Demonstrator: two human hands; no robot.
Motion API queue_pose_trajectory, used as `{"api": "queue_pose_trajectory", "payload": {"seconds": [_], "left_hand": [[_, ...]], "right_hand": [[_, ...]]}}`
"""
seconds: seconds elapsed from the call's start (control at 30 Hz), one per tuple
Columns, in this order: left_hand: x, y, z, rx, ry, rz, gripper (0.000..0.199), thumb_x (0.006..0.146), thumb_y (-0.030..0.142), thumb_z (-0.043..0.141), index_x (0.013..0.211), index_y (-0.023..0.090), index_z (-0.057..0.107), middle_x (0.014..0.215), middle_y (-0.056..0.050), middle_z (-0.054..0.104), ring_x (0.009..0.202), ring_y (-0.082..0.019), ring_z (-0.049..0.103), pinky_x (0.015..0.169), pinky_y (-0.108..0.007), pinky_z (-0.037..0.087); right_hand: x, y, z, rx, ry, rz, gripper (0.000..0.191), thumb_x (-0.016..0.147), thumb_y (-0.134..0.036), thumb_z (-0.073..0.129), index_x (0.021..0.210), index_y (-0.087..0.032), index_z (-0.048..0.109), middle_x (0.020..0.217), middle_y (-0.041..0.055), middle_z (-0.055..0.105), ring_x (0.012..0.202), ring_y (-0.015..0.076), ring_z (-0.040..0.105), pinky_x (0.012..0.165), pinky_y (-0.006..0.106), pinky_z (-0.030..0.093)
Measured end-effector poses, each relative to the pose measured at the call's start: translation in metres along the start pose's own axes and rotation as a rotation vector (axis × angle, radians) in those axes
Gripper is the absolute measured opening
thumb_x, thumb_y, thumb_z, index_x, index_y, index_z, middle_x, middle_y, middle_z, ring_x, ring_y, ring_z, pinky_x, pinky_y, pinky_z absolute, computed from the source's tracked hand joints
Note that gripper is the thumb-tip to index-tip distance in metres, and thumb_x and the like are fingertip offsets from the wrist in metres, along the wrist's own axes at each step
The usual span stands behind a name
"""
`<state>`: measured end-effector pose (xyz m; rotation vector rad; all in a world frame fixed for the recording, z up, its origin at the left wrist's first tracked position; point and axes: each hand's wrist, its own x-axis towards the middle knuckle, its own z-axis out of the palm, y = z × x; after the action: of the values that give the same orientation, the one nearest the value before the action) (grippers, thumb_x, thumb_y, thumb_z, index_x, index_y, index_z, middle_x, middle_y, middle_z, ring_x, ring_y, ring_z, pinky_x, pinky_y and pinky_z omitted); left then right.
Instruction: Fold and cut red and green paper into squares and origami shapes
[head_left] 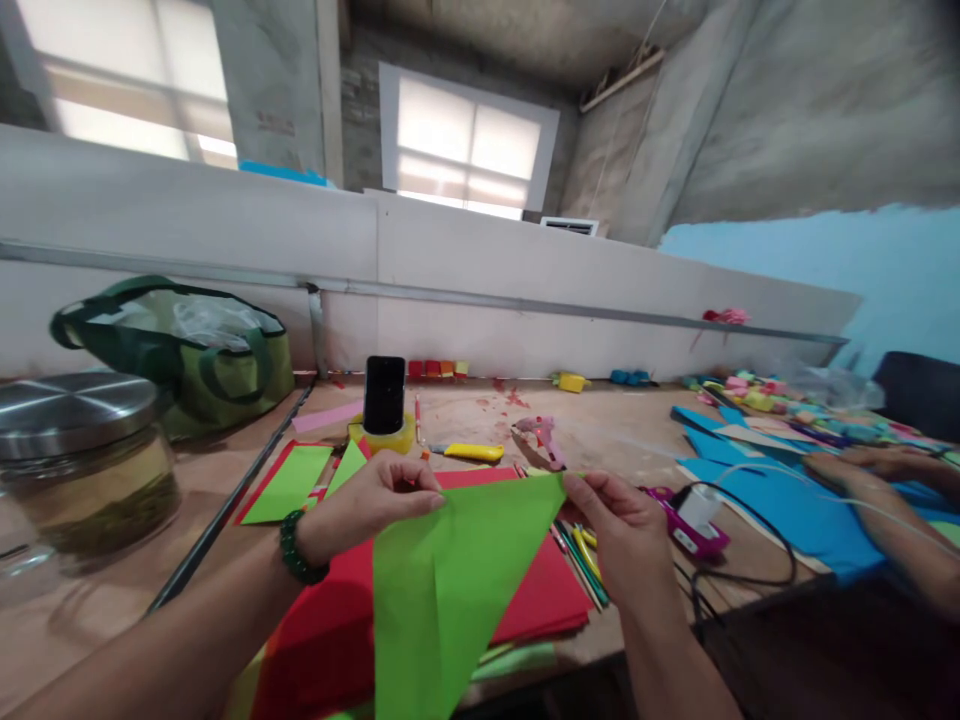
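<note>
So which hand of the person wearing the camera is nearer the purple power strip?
Right. The right hand is just left of the purple power strip; the left hand is farther off, beyond the green sheet.

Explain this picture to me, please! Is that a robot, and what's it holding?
No robot here, just a person! There's one picture, taken by a camera on that person's head, so you see what's in front of them. The left hand and right hand each pinch the top edge of a bright green sheet.

Red sheets lie behind it on the table. Further back are a yellow cutter, a pink glue gun and an upright phone. A glass jar stands at the far left. At the right, someone else's hand is by some blue sheets.
</note>
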<state>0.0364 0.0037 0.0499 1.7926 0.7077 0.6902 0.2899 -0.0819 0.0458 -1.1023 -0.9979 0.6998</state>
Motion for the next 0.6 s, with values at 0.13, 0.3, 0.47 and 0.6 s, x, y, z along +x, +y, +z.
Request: {"api": "queue_pose_trajectory", "payload": {"seconds": [0.13, 0.3, 0.47, 0.6], "left_hand": [[-0.001, 0.018, -0.013, 0.099, -0.013, -0.072, 0.029, 0.071, 0.043, 0.066, 0.068, 0.015, 0.061, 0.061, 0.003, 0.051, 0.053, -0.008, 0.041, 0.050, -0.021, 0.031], [0.024, 0.001, -0.024, 0.528, -0.090, -0.111, 0.022, 0.075, 0.033, 0.060, 0.070, 0.012, 0.067, 0.060, 0.001, 0.056, 0.054, -0.010, 0.048, 0.051, -0.021, 0.036], [0.030, -0.034, -0.003, 0.820, -0.036, -0.121, 0.007, 0.072, 0.015, 0.061, 0.072, 0.013, 0.067, 0.072, -0.004, 0.062, 0.071, -0.018, 0.057, 0.067, -0.028, 0.044], [0.020, -0.028, 0.033, 0.990, 0.007, 0.016, 0.025, 0.082, 0.014, 0.055, 0.105, 0.013, 0.064, 0.111, -0.015, 0.059, 0.108, -0.029, 0.051, 0.093, -0.041, 0.040]], "right_hand": [[0.007, 0.001, -0.001, -0.114, -0.087, 0.004, 0.028, 0.071, -0.046, 0.075, 0.075, -0.019, 0.069, 0.067, 0.0020, 0.072, 0.060, 0.0162, 0.067, 0.060, 0.028, 0.057], [0.027, 0.033, 0.007, -0.516, -0.283, 0.047, 0.033, 0.068, -0.051, 0.066, 0.069, -0.019, 0.059, 0.057, 0.0011, 0.065, 0.054, 0.0170, 0.064, 0.055, 0.029, 0.052], [0.029, 0.072, 0.010, -0.817, -0.361, 0.052, 0.019, 0.069, -0.035, 0.063, 0.058, -0.020, 0.060, 0.052, -0.0001, 0.061, 0.053, 0.0163, 0.057, 0.051, 0.026, 0.038], [0.026, 0.076, 0.009, -1.001, -0.401, 0.054, 0.017, 0.074, -0.032, 0.062, 0.062, -0.020, 0.065, 0.061, 0.0022, 0.065, 0.061, 0.0178, 0.058, 0.055, 0.027, 0.035]]}}
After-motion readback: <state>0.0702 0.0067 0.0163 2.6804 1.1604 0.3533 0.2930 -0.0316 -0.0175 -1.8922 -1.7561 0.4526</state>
